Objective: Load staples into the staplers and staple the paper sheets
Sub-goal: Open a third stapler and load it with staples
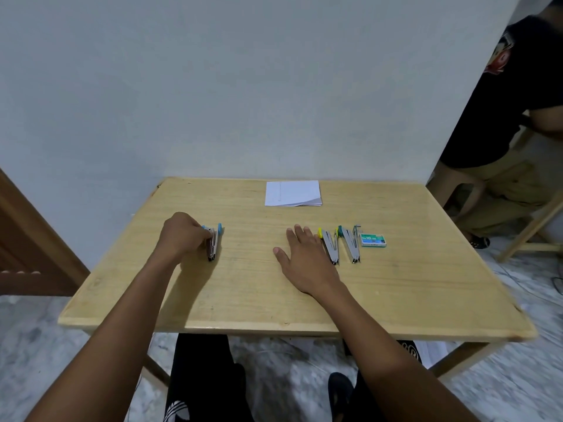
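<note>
On the wooden table my left hand grips a small blue stapler that lies hinged open at the left. My right hand rests flat on the tabletop with fingers straight, just left of a yellow stapler. A green stapler lies beside that one; both are hinged open. A green box of staples sits right of the green stapler. White paper sheets lie in a stack at the far edge of the table.
A pale wall stands right behind the table. Another person sits on a wooden stool at the far right. A brown door is at the left. My legs show under the table's near edge.
</note>
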